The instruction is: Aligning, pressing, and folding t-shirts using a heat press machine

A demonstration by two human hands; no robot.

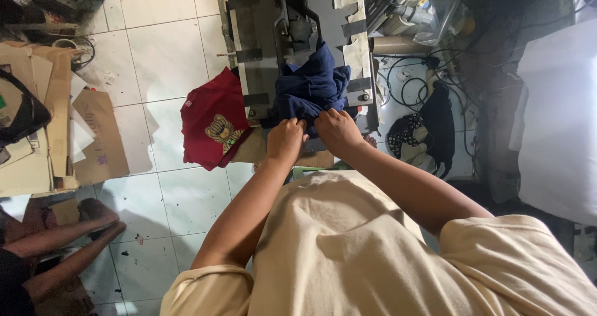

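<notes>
At platen edge, both hands (pixel 313 135) on navy garment (pixel 311 86)

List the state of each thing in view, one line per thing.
navy garment: bunched on the press platen, near edge gripped by both hands.
left hand: closed on the navy garment.
right hand: closed on the navy garment.
red shirt: draped beside the press, print facing up.
cardboard sheets: flattened, piled on the floor.

The glossy white tiled floor (pixel 168 55) is brightly lit at upper left; the right side is left dim, and edges are slightly bent.
</notes>
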